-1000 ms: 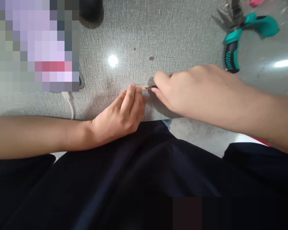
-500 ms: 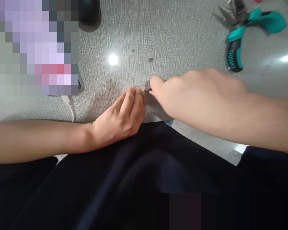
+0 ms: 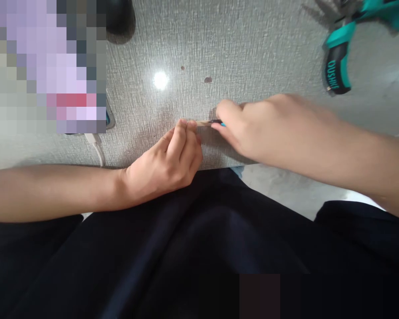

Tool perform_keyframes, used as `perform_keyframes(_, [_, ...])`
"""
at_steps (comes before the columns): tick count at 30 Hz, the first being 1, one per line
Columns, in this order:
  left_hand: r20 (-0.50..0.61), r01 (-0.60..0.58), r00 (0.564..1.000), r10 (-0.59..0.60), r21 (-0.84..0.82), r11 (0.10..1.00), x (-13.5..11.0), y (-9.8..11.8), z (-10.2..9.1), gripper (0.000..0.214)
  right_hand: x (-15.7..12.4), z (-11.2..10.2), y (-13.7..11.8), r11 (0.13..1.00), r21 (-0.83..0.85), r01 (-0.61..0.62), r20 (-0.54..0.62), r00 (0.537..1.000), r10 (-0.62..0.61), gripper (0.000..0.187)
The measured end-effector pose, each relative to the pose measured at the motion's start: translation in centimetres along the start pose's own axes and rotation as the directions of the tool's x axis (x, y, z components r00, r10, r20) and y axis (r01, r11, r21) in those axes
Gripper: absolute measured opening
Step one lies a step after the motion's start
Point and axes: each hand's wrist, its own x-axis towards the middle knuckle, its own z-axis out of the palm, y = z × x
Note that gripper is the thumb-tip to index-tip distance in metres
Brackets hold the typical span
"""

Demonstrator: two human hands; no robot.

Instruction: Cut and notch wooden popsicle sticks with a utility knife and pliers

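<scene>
My left hand [image 3: 168, 155] is closed in a pinch near the table's front edge, its fingertips on a thin tan stick [image 3: 203, 123] that sticks out to the right. My right hand [image 3: 256, 126] is closed just to the right, thumb and forefinger around a small dark-tipped tool [image 3: 214, 121] with a bit of blue showing. The tool's tip meets or overlaps the stick's right end; I cannot tell which. Most of the tool is hidden inside the right hand, and the stick's left end lies under my left fingers.
Pliers with teal and black handles [image 3: 339, 62] lie open at the upper right of the grey textured table [image 3: 173, 48]. A black rounded object [image 3: 120, 20] stands at the top left. Below a blurred-out patch, a white cable [image 3: 98, 150] runs from a phone-like device [image 3: 110, 118].
My right hand has shifted slightly right, away from my left fingers, so more of the stick and the tool's blue part shows. My left hand stays almost still. The view has shifted a little.
</scene>
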Motion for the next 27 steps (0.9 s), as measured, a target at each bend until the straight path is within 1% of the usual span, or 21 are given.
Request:
perform_keyframes(2, [0.009, 0.004, 1.0, -0.004, -0.011, 1.0, 0.2, -0.1, 0.0, 0.054, 0.1, 0.5, 0.3, 1.0, 0.019, -0.002, -0.034, 0.999, 0.002, 0.058])
perform_keyframes(5, [-0.023, -0.015, 1.0, 0.016, 0.02, 1.0, 0.4, -0.2, 0.0, 0.051, 0.1, 0.8, 0.4, 1.0, 0.03, 0.003, -0.07, 0.998, -0.001, 0.058])
perform_keyframes(9, [-0.067, -0.032, 0.997, 0.037, 0.076, 0.997, 0.2, -0.2, 0.2, 0.048, -0.1, 0.4, 0.2, 0.998, -0.06, 0.029, -0.083, 0.996, -0.034, 0.054])
perform_keyframes(13, [-0.047, -0.011, 0.999, 0.012, 0.019, 1.0, -0.2, -0.2, 0.4, 0.053, -0.1, 0.3, 0.2, 0.99, -0.117, 0.08, -0.087, 0.992, -0.09, 0.056])
perform_keyframes(16, [-0.058, -0.01, 0.998, 0.012, 0.029, 1.0, -0.1, -0.1, 0.4, 0.052, -0.1, 0.3, 0.1, 0.994, -0.085, 0.068, -0.121, 0.99, -0.078, 0.059])
perform_keyframes(19, [-0.103, -0.041, 0.993, 0.054, 0.119, 0.992, 0.1, -0.1, 0.2, 0.043, 0.0, 0.1, 0.0, 0.997, -0.06, 0.049, -0.09, 0.994, -0.054, 0.053])
perform_keyframes(21, [-0.096, -0.041, 0.994, 0.052, 0.116, 0.992, 0.1, -0.1, 0.2, 0.044, 0.0, 0.1, 0.0, 0.998, -0.051, 0.041, -0.074, 0.996, -0.045, 0.053])
perform_keyframes(22, [-0.082, -0.03, 0.996, 0.037, 0.091, 0.995, 0.1, 0.0, 0.3, 0.047, 0.0, 0.3, 0.1, 0.998, -0.039, 0.039, -0.086, 0.995, -0.043, 0.055])
perform_keyframes(25, [-0.047, 0.009, 0.999, -0.009, 0.02, 1.0, -0.1, 0.0, 0.5, 0.056, 0.0, 1.1, 0.5, 0.999, -0.006, 0.05, -0.171, 0.984, -0.05, 0.067])
perform_keyframes(27, [-0.058, 0.002, 0.998, 0.0, 0.027, 1.0, -0.2, 0.0, 0.5, 0.055, -0.1, 1.7, 0.8, 0.998, -0.008, 0.066, -0.199, 0.978, -0.067, 0.072])
